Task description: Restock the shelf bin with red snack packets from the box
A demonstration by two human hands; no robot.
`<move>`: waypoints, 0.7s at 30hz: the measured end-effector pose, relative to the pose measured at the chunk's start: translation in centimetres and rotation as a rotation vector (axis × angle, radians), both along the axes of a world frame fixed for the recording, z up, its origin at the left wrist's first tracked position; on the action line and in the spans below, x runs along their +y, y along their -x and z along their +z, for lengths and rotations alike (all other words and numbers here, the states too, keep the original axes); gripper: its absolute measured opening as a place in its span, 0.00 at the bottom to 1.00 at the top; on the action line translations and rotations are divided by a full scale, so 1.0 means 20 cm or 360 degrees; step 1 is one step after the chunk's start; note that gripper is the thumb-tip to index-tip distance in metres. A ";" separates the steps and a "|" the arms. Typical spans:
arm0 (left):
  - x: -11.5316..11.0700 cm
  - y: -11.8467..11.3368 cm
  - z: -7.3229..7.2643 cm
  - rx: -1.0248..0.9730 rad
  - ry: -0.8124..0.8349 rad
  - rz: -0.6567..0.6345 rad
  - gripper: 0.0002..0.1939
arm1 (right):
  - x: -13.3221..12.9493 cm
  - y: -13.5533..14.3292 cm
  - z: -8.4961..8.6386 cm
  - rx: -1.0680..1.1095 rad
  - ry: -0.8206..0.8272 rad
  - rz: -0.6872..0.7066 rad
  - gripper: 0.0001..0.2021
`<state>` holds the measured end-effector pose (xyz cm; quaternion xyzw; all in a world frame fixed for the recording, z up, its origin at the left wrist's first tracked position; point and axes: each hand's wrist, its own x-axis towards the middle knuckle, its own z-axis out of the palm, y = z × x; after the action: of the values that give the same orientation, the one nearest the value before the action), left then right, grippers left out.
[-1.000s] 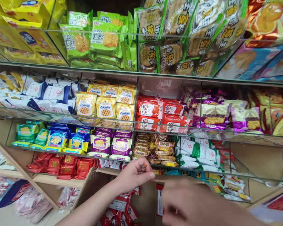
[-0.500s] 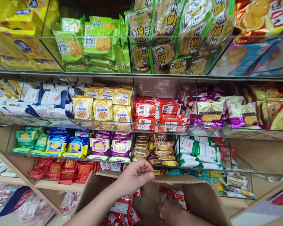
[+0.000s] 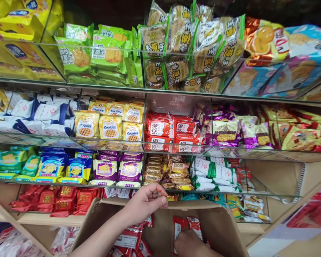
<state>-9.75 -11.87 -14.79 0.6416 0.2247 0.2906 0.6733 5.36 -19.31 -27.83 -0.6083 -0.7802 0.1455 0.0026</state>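
Note:
My left hand (image 3: 147, 202) is raised above the near side of the shelf, over the back edge of a cardboard box (image 3: 216, 228). Its fingers are curled, with a small orange spot at a fingertip; whether it holds anything is unclear. Down inside the box, my right hand (image 3: 188, 244) is at red and white snack packets (image 3: 194, 225); its fingers are hidden. More red packets (image 3: 128, 237) lie in the box under my left forearm. Matching red packets (image 3: 160, 127) are stacked in the middle shelf compartment.
Glass-fronted shelves (image 3: 176, 95) span the view. Yellow cookie packets (image 3: 111, 126) stand left of the red stack and purple packets (image 3: 224, 132) right of it. Brown bars (image 3: 178, 167) lie below. Red packets (image 3: 79, 200) line the bottom left shelf.
The shelves have shifted left in the view as the camera moved. My right hand has moved slightly among the packets in the box, and my left hand keeps its curled pose.

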 end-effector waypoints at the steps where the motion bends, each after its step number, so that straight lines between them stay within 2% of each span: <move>1: 0.00 0.00 0.00 -0.0010 0.0009 0.0007 0.12 | -0.01 0.00 0.06 -0.0045 0.0017 0.0016 0.08; 3: 0.00 0.00 0.01 -0.0036 0.0031 0.0021 0.13 | -0.04 -0.01 0.23 -0.0106 0.0025 0.0065 0.08; 5: 0.00 0.01 0.02 -0.0093 0.0047 0.0016 0.15 | -0.09 -0.03 0.46 0.0023 -0.0043 0.0072 0.09; 8: 0.01 0.02 0.03 -0.0236 0.0141 -0.0100 0.24 | -0.11 -0.07 0.75 0.0709 -0.0215 -0.0111 0.04; 10: 0.01 0.02 0.03 -0.0277 0.0133 -0.0122 0.28 | -0.08 -0.10 0.85 0.1095 -0.0303 -0.0276 0.06; 12: 0.01 0.02 0.04 -0.0203 0.0059 -0.0021 0.24 | -0.01 -0.11 0.85 0.1408 -0.0417 -0.0405 0.09; 14: 0.01 0.01 0.04 -0.0103 0.0077 0.0096 0.20 | 0.05 -0.11 0.79 0.1720 -0.0478 -0.0489 0.12; 16: 0.00 0.00 0.04 -0.0080 0.0191 0.0143 0.19 | 0.09 -0.11 0.72 0.1987 -0.0416 -0.0572 0.14; 19: 0.00 -0.02 0.04 -0.0122 0.0282 0.0136 0.19 | 0.10 -0.11 0.65 0.2154 -0.0302 -0.0692 0.14; 21: 0.00 -0.02 0.04 -0.0146 0.0297 0.0114 0.20 | 0.08 -0.11 0.64 0.2178 -0.0333 -0.0709 0.14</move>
<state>-9.35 -11.92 -14.08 0.5539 0.2425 0.3213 0.7288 7.61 -17.66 -15.11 -0.5221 -0.4712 0.4141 0.5778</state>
